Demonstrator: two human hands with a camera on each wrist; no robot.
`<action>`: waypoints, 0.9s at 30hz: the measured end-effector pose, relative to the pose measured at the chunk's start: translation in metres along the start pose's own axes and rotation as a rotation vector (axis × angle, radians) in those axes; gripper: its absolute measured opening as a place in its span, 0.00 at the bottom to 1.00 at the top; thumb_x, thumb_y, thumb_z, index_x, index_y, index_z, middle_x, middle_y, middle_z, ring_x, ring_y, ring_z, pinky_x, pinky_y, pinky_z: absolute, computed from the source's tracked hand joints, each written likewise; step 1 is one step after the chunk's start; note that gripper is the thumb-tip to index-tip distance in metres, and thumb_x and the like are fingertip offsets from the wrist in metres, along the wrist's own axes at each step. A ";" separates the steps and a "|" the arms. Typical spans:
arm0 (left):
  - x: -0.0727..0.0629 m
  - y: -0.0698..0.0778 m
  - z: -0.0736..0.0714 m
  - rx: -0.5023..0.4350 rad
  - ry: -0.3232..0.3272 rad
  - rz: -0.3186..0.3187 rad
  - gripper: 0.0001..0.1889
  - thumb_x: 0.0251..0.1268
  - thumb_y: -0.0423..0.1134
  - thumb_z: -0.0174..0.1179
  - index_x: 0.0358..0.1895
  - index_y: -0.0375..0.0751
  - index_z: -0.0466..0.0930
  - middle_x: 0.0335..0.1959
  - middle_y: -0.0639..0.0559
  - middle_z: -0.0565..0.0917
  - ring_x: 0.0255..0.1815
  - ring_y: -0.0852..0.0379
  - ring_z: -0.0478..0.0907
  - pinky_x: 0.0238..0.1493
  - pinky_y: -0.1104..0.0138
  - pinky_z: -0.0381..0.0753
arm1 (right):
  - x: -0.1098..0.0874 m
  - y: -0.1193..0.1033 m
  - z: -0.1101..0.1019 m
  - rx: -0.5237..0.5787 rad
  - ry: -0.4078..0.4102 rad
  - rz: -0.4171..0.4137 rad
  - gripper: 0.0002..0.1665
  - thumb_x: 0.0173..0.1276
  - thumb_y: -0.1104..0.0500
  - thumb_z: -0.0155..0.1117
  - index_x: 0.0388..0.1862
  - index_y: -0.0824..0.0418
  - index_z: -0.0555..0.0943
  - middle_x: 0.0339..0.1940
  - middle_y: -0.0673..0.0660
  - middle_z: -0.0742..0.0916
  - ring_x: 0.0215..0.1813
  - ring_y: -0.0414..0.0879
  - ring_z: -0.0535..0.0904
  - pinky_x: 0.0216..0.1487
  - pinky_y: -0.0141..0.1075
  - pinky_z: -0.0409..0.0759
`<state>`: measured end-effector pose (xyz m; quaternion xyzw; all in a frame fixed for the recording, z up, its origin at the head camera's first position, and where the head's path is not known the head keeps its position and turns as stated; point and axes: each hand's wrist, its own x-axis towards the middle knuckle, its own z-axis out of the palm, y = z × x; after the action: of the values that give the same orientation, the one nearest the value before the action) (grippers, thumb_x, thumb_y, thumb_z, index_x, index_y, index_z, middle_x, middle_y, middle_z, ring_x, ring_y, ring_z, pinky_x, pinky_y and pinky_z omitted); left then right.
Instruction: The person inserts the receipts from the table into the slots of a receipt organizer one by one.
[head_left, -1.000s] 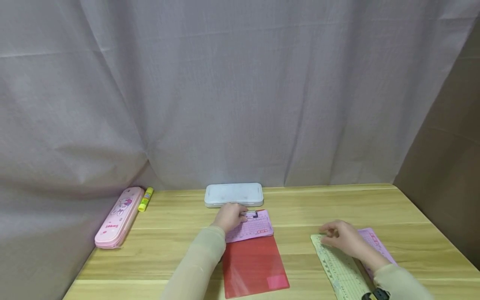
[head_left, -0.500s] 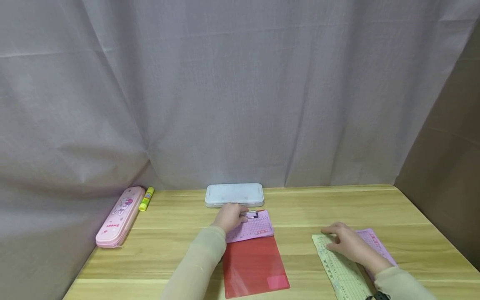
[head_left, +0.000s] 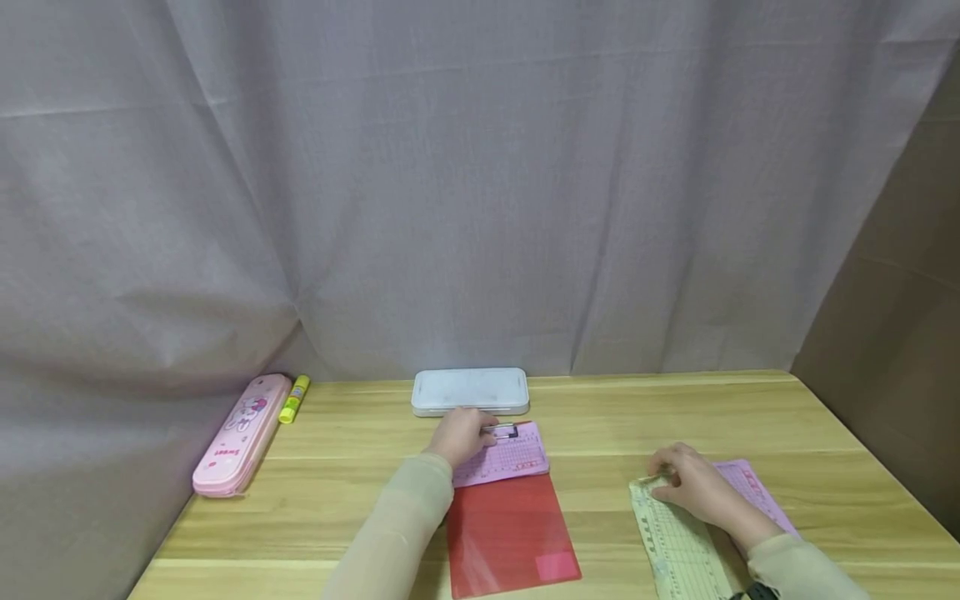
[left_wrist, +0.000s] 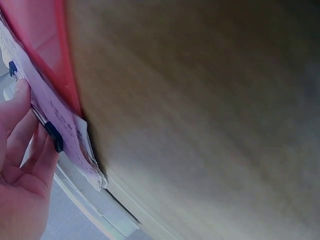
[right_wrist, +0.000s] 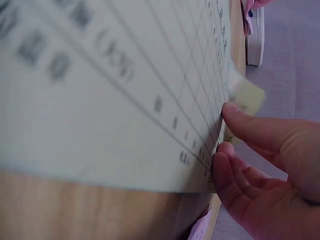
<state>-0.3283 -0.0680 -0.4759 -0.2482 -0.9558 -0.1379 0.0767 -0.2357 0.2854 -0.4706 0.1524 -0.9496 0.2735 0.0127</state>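
A red clipboard [head_left: 513, 533] lies on the table, its far end covered by pink printed slips [head_left: 517, 457]. My left hand [head_left: 459, 435] grips the metal clip [left_wrist: 41, 116] at that end; its black corner tips show in the left wrist view. To the right, yellow printed sheets [head_left: 678, 533] lie partly under my right hand [head_left: 693, 487]. In the right wrist view, thumb and fingertips pinch the far edge of the top sheet [right_wrist: 115, 100], which is raised off the table. More pink slips [head_left: 757, 492] lie beyond the right wrist, partly hidden by the forearm.
A white case [head_left: 470, 390] stands at the table's back edge, just behind the clip. At the left side lie a pink pencil case [head_left: 242, 433] and a yellow glue stick [head_left: 294, 400]. Grey cloth [head_left: 480, 183] hangs behind the table.
My right thumb and fingers have closed on the yellow sheet's far edge, and that edge has lifted and moved a little toward me. My left hand stays at the clip.
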 end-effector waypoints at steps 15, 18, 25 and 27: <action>0.000 0.000 0.000 -0.001 0.000 -0.005 0.14 0.55 0.43 0.68 0.45 0.48 0.87 0.40 0.55 0.87 0.45 0.55 0.83 0.50 0.63 0.79 | 0.002 0.005 -0.002 -0.011 0.023 0.043 0.07 0.60 0.56 0.67 0.34 0.58 0.82 0.31 0.49 0.83 0.36 0.44 0.77 0.39 0.43 0.79; -0.001 0.001 -0.001 -0.004 -0.002 -0.009 0.13 0.54 0.43 0.69 0.44 0.48 0.87 0.40 0.55 0.87 0.45 0.56 0.83 0.50 0.63 0.80 | 0.001 0.006 -0.004 -0.004 0.032 0.068 0.05 0.63 0.56 0.65 0.32 0.57 0.82 0.30 0.48 0.83 0.35 0.42 0.77 0.37 0.40 0.79; -0.001 0.002 -0.001 -0.012 -0.024 -0.036 0.14 0.55 0.43 0.68 0.46 0.48 0.86 0.41 0.56 0.87 0.46 0.56 0.83 0.51 0.63 0.79 | 0.000 0.004 -0.009 0.108 0.046 0.168 0.11 0.66 0.52 0.62 0.36 0.60 0.81 0.25 0.50 0.80 0.27 0.41 0.73 0.24 0.30 0.73; 0.000 0.001 0.000 -0.012 -0.021 -0.034 0.14 0.55 0.43 0.68 0.46 0.48 0.87 0.40 0.56 0.87 0.46 0.56 0.83 0.50 0.63 0.79 | 0.000 0.002 -0.010 0.132 0.047 0.177 0.12 0.66 0.51 0.62 0.36 0.60 0.80 0.24 0.51 0.80 0.25 0.41 0.73 0.21 0.30 0.72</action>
<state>-0.3276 -0.0670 -0.4752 -0.2338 -0.9598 -0.1421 0.0628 -0.2370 0.2920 -0.4632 0.0619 -0.9387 0.3391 0.0008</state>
